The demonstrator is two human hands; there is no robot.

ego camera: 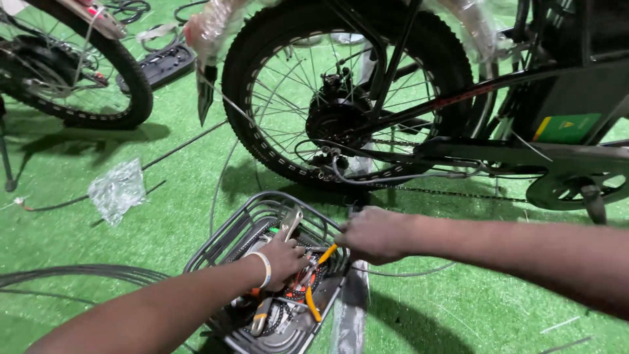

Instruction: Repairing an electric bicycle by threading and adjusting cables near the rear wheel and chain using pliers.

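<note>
The left hand [283,257], a white band at its wrist, reaches into a wire basket [226,238] on green turf [458,308], fingers closed around a metal wrench [289,224] that sticks up from the tools. The right hand [373,235] is curled into a fist on the basket's far rim, just beside yellow-handled pliers [317,283]; what it grips cannot be told. Behind the basket stands a bike's fat rear wheel [347,92] with its chain [452,192]. Further left lie crumpled plastic [116,190] and another wheel [72,65].
</note>
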